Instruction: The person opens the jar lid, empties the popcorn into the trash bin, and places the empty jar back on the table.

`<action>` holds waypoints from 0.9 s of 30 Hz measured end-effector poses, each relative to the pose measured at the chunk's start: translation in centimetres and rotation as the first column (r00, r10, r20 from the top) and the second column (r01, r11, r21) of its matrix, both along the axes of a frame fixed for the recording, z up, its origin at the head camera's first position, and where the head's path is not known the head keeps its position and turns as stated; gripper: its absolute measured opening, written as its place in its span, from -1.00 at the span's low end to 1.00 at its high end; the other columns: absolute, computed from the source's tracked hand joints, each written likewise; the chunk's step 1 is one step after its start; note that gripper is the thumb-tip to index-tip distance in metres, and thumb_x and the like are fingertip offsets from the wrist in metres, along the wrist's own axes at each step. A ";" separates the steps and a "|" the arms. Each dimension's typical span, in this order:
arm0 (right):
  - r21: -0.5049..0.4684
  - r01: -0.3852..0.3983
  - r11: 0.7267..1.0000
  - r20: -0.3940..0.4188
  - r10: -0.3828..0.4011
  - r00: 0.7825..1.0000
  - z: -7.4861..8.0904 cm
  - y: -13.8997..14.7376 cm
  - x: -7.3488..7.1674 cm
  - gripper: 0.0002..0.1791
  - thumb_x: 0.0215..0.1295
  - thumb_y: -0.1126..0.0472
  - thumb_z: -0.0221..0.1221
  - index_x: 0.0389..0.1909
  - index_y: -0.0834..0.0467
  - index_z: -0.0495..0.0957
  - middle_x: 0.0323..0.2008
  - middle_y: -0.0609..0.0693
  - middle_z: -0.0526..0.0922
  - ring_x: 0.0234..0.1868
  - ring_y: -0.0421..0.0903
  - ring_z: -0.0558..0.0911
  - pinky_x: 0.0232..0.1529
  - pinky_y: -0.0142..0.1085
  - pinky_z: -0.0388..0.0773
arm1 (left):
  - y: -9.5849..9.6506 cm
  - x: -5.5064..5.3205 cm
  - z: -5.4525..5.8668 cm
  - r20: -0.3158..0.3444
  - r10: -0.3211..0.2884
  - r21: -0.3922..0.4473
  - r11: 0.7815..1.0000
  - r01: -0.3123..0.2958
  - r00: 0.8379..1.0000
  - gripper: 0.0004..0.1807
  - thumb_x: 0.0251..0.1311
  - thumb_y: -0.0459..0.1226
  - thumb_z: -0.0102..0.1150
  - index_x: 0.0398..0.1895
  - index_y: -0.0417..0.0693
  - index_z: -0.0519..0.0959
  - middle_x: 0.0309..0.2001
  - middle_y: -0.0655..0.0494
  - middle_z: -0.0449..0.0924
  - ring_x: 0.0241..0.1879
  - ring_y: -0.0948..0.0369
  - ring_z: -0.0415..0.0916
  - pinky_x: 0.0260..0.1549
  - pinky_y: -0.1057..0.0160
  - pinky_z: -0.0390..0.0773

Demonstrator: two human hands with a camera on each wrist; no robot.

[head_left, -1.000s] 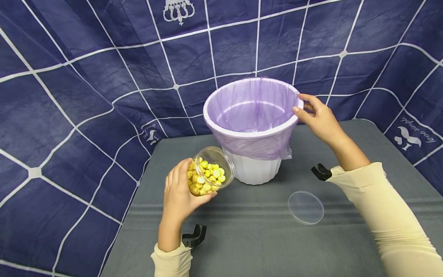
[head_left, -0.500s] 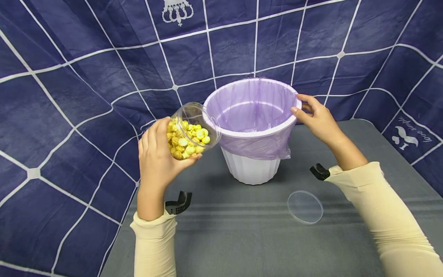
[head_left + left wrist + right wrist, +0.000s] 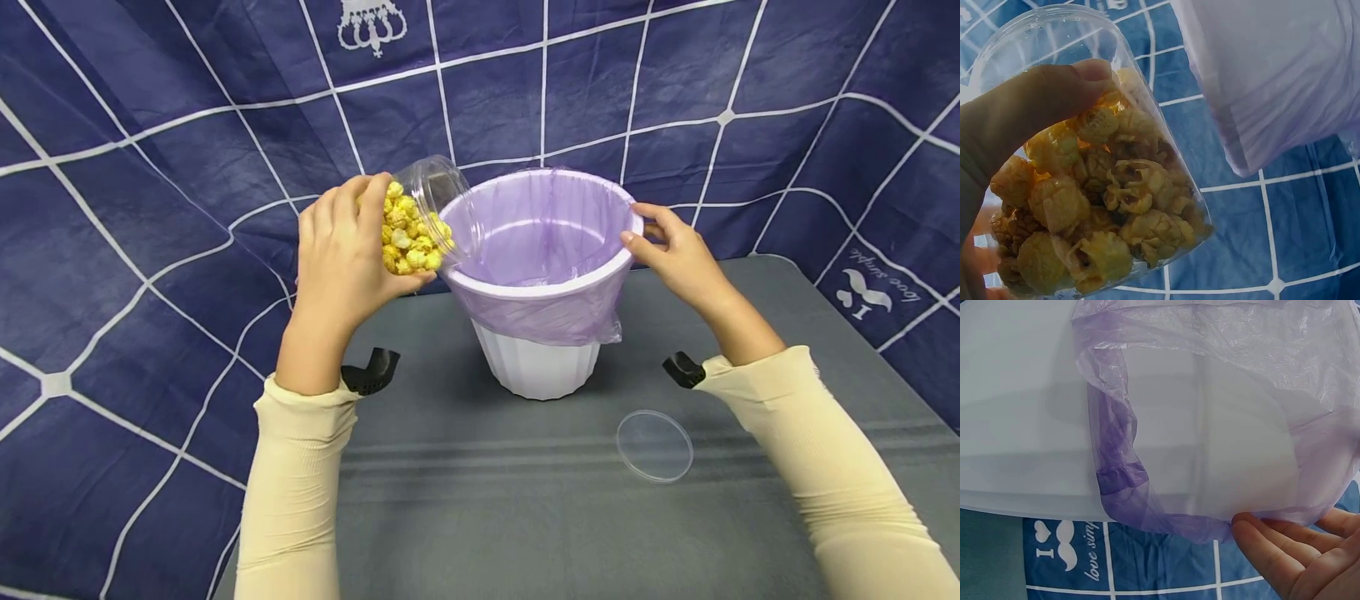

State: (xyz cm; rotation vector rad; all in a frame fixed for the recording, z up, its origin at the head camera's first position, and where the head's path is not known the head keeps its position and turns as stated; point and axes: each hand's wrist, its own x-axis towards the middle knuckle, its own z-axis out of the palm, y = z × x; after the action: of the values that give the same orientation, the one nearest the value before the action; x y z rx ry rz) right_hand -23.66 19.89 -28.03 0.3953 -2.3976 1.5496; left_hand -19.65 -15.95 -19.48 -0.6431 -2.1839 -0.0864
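We judge the step in hand to be positioning for a pour: the clear jar [image 3: 435, 185] is tilted beside the left part of the bin's rim, its mouth turned toward the opening of the bin [image 3: 536, 367]. We hold the jar in the left hand [image 3: 341, 242], the fingers curled round its wall and the thumb [image 3: 1066, 90] laid across it in the left wrist view. The popcorn [image 3: 408, 237] lies inside the jar. In the head view, the jar's mouth overlaps the rim; we cannot tell whether the two touch.

We grip the opposite part of the rim with the right hand [image 3: 678, 258], thumb over the edge and fingers bent beneath it, against the purple liner [image 3: 532, 312] that is folded over the outside. The bin stands upright on the grey surface [image 3: 487, 517], with the clear lid [image 3: 655, 447] lying flat near it, off the jar.

In our judgement, the next move calls for carrying the mouth fully inside the rim, then tipping the jar further while the right hand steadies bin and liner.
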 end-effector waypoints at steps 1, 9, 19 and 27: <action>0.003 0.000 1.000 0.000 0.000 1.000 0.0 0.0 0.0 -0.41 0.23 0.10 0.07 0.25 0.19 0.21 0.12 0.23 0.37 0.11 -0.02 0.38 -0.20 -0.49 0.43 | 0.1 -0.2 0.2 0.006 0.006 -0.019 1.000 -0.005 1.000 0.06 -0.53 0.04 0.49 0.14 -0.11 0.17 0.02 -0.21 0.30 0.01 -0.15 0.23 -0.05 -0.09 0.19; -0.013 -0.003 1.000 -0.002 0.003 1.000 0.1 0.0 0.1 -0.41 0.23 0.11 0.08 0.25 0.22 0.21 0.10 0.27 0.38 0.10 -0.02 0.39 -0.24 -0.50 0.45 | 1.0 -2.1 1.2 0.050 0.036 -0.148 0.989 -0.029 0.998 0.07 -0.50 0.07 0.46 0.17 -0.12 0.16 0.06 -0.21 0.26 0.03 -0.19 0.20 -0.05 -0.11 0.16; 0.005 0.012 1.000 0.013 -0.012 1.000 -0.1 -0.1 0.0 -0.40 0.23 0.08 0.08 0.25 0.20 0.21 0.12 0.23 0.37 0.13 -0.01 0.36 -0.13 -0.37 0.44 | 1.5 -4.6 1.6 -0.075 0.018 -0.337 0.940 -0.043 0.997 0.05 -0.57 -0.02 0.50 0.12 -0.15 0.21 0.04 -0.20 0.25 -0.02 -0.14 0.18 -0.12 -0.10 0.18; -0.002 0.009 1.000 0.004 -0.009 1.000 -0.1 0.0 -0.1 -0.40 0.22 0.10 0.08 0.25 0.21 0.21 0.12 0.24 0.37 0.13 0.00 0.37 -0.14 -0.40 0.44 | 2.0 -5.2 2.3 -0.199 -0.070 -0.475 0.879 -0.034 0.977 -0.13 -0.41 -0.13 0.41 0.09 -0.16 0.25 0.01 -0.23 0.27 -0.01 -0.17 0.20 -0.05 -0.12 0.16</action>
State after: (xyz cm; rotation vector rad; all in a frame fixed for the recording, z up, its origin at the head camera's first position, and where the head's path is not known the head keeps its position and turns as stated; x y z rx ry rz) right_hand -23.76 19.90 -28.12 0.3810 -2.3972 1.5496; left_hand -24.86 -13.93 -17.18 -0.9015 -1.9961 0.5079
